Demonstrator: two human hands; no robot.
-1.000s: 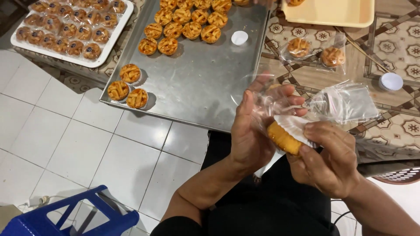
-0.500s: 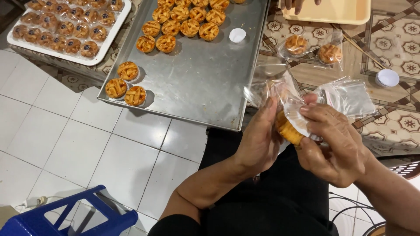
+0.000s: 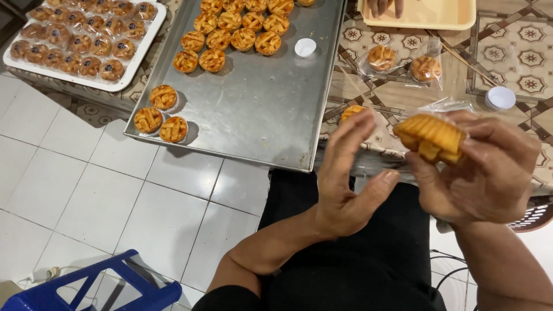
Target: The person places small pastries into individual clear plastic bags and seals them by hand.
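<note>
While the right hand (image 3: pixel 489 167) grips a lattice-top tart (image 3: pixel 431 137) between fingers & thumb, just above the bench (image 3: pixel 397 92) edge, the left hand (image 3: pixel 348 173) is open, fingers spread, holding nothing visible. Best handling, I'd judge: keep pressure light on the tart's sides so the crust doesn't crumble, & keep it level. A clear plastic bag (image 3: pixel 446 105) shows faintly behind the tart; whether the tart sits partly inside it is hard to tell. 2 bagged tarts (image 3: pixel 382 57) lie on the bench, more on the steel tray (image 3: pixel 259 126) w/ a white paper cup (image 3: pixel 305 47). Another person's fingers (image 3: pixel 385 7) at the cream tray (image 3: pixel 417 20) are cut off at the top edge.
</note>
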